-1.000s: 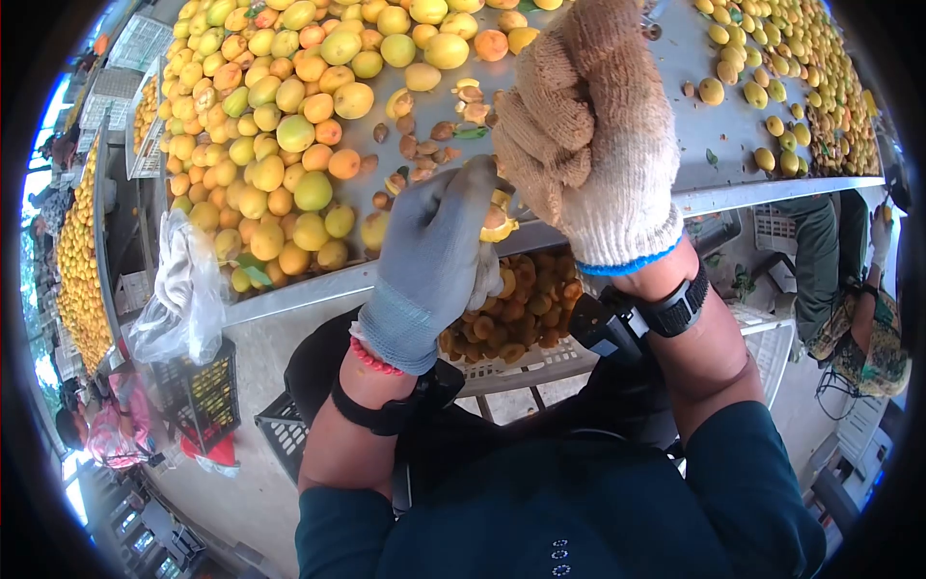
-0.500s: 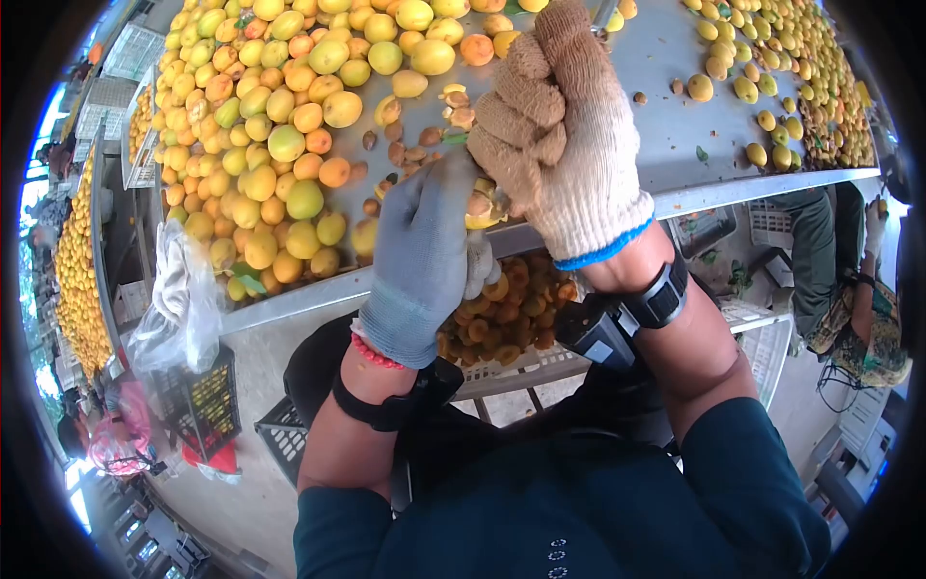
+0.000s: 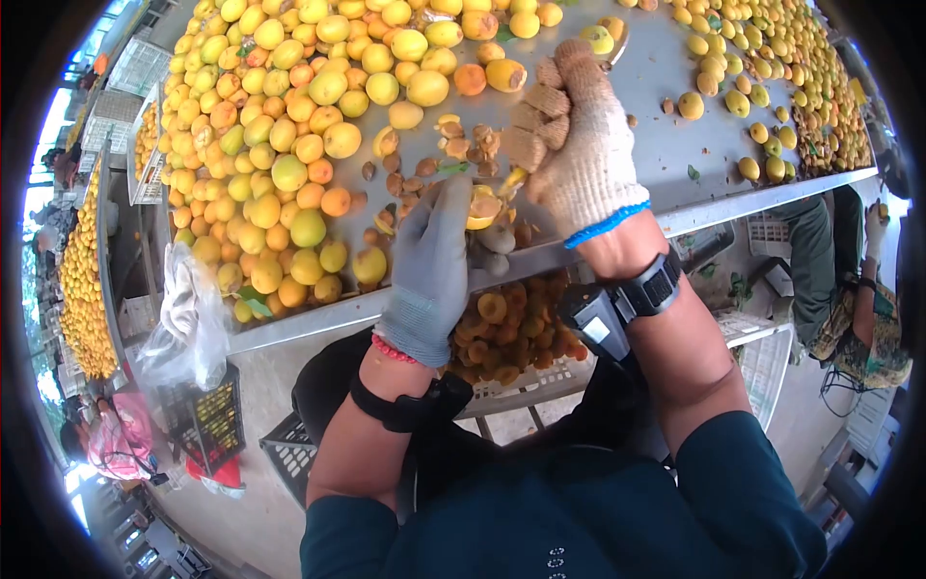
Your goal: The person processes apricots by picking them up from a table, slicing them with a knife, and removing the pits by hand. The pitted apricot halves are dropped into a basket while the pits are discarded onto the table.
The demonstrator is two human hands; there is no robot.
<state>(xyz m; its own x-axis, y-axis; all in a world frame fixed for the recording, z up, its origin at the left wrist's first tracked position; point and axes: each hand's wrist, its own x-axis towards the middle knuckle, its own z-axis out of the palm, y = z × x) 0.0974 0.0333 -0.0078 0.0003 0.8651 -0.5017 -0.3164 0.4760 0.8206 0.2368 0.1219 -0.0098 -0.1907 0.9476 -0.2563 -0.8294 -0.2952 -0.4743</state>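
My left hand (image 3: 429, 251), in a grey glove, is closed on a cut-open apricot (image 3: 482, 208) with its orange inside showing. Close by on the right, my right hand (image 3: 569, 145) wears a white knitted glove with tan fingers. Its fingers are curled into a fist, and whatever lies inside is hidden. A yellow strip of fruit (image 3: 514, 180) shows between the apricot and the fist. Beyond my hands, apricot stones (image 3: 395, 183) and torn fruit pieces (image 3: 455, 137) lie on the metal table (image 3: 661, 145).
Whole apricots (image 3: 289, 174) are heaped on the left, with another heap (image 3: 772, 58) at the right. Below the table edge, a crate holds apricot halves (image 3: 506, 328). A plastic bag (image 3: 183, 323) hangs at the left corner. Another person's arm (image 3: 865, 299) is at the far right.
My right hand has moved down and slightly apart from my left hand. The opened apricot in my left hand now shows more clearly. My left hand has shifted slightly right and down.
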